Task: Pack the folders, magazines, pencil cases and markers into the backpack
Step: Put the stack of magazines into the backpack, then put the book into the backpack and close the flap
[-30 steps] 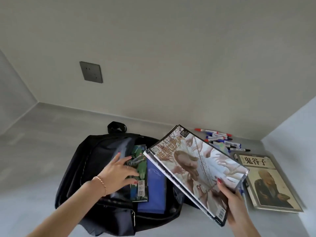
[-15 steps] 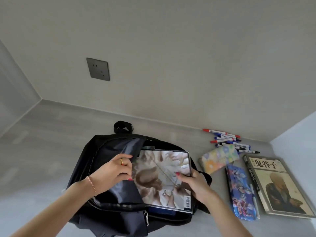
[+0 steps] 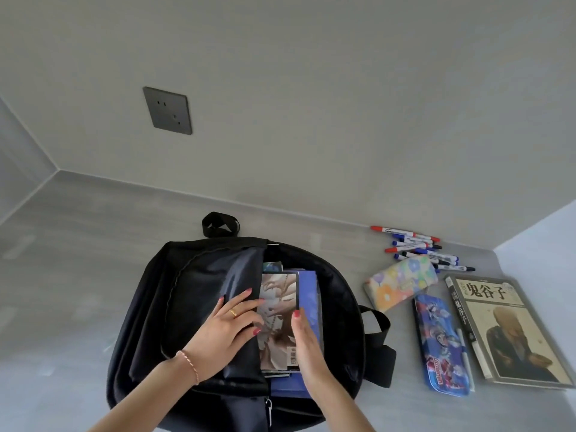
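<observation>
Step in hand: seating the magazine [image 3: 278, 319] inside the backpack [image 3: 336, 307]. Left hand [image 3: 229, 328], fingers spread, holds the flap back; right hand [image 3: 307, 341], fingers straight together, presses the magazine's edge. Next: pencil cases [image 3: 402, 283], right of the backpack

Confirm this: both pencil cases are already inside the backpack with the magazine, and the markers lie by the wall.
Wrong on the pencil cases. The head view shows the floral pencil case and the blue pencil case on the surface right of the backpack. The magazine and markers are as stated.
</observation>
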